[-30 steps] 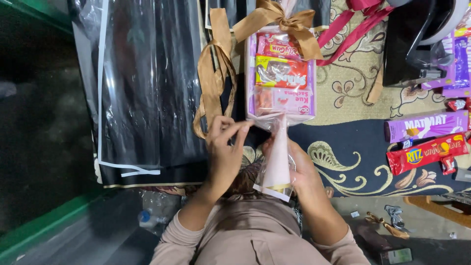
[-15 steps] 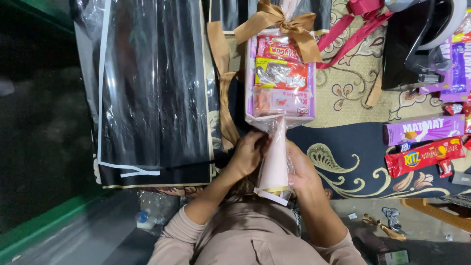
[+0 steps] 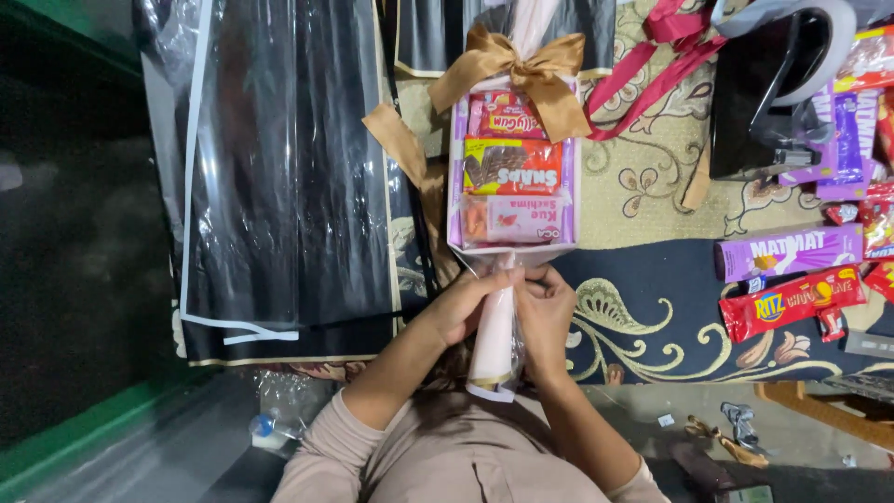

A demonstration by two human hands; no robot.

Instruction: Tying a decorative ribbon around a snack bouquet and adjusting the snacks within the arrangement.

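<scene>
A snack bouquet [image 3: 512, 177] lies on the patterned carpet, several snack packs stacked in clear wrap with a gold ribbon bow [image 3: 521, 70] at its far end. Its pale pink cone handle [image 3: 494, 340] points toward me. My left hand [image 3: 461, 303] and my right hand [image 3: 548, 307] both close around the neck where the clear wrap meets the handle. A loose length of gold ribbon [image 3: 410, 163] trails on the carpet to the left of the bouquet.
Black wrapping sheets in clear plastic [image 3: 279, 177] lie to the left. Purple [image 3: 787, 251] and red [image 3: 792, 303] snack packs lie at the right, with more behind them. A red ribbon [image 3: 652, 56] and a black-and-white object [image 3: 773, 84] are at the back right. A plastic bottle [image 3: 275, 430] lies near my left elbow.
My left hand let go of the gold ribbon and moved right onto the bouquet's neck beside my right hand. The ribbon now lies loose on the carpet.
</scene>
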